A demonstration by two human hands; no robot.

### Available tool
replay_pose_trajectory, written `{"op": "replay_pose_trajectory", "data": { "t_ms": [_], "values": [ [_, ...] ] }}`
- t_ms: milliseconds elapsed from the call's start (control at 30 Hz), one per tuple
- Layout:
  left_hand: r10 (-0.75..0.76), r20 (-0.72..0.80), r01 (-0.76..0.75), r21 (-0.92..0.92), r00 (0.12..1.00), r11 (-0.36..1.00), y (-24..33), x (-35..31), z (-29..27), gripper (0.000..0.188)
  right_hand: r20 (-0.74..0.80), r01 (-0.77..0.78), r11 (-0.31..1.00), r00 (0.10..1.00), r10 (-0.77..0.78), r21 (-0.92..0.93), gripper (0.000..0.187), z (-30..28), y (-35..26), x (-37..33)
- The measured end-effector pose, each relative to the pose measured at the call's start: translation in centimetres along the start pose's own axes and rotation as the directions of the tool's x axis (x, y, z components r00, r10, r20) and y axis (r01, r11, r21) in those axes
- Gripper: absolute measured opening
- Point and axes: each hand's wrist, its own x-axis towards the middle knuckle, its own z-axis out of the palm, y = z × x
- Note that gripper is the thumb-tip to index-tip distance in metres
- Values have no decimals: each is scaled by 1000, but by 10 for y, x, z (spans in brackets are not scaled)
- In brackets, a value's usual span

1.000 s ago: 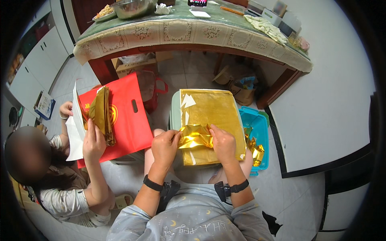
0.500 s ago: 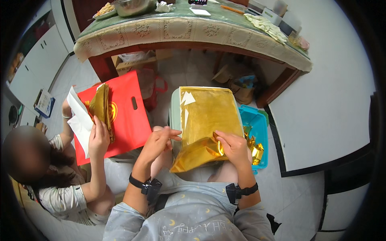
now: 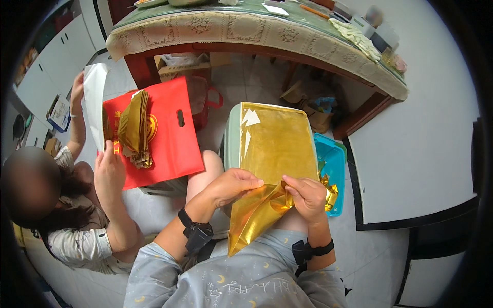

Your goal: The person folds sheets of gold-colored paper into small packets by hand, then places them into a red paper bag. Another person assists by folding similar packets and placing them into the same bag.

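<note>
A sheet of shiny gold foil paper [image 3: 257,218] hangs in folds above my lap, with one pointed corner toward me. My left hand [image 3: 233,187] pinches its upper edge between thumb and fingers. A short way to the right, my right hand [image 3: 307,197] grips the bunched edge of the same sheet. Just beyond my hands lies a flat stack of gold paper [image 3: 282,138] with white triangular patches at its left. It rests on a pale green box-like stool [image 3: 233,128].
A person at the left holds a white sheet [image 3: 95,100] beside folded gold papers [image 3: 134,126] on a red bag [image 3: 174,154]. Right of the stool, a blue basket [image 3: 336,203] holds crumpled gold pieces. Ahead stands a table with a lace-edged cloth [image 3: 257,31].
The gold sheet has come nearer my body. My left hand, formerly apart from it with fingers spread, now pinches its edge. The person's white sheet has moved away from the folded gold papers.
</note>
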Motion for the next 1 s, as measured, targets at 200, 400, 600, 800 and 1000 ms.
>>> {"op": "replay_pose_trajectory", "data": {
  "t_ms": [200,400,600,800,1000],
  "values": [
    [-22,101,15,68,995,998,-11,5,-5,20,-32,49,997,998,-47,67,18,4,-1,-1],
    [-35,95,37,-21,995,999,-16,5,-9,22,-35,-89,990,995,93,106,19,6,1,-1],
    [129,-108,-128,15,986,992,-28,-5,11,38,-325,-412,911,858,398,30,15,19,14,-7],
    [197,49,-202,159,979,966,-32,4,37,41,-359,-416,909,847,392,12,18,39,17,4],
    [197,-122,-161,254,973,954,-18,0,42,37,-381,-467,884,816,435,10,18,40,26,5]
  ]
}}
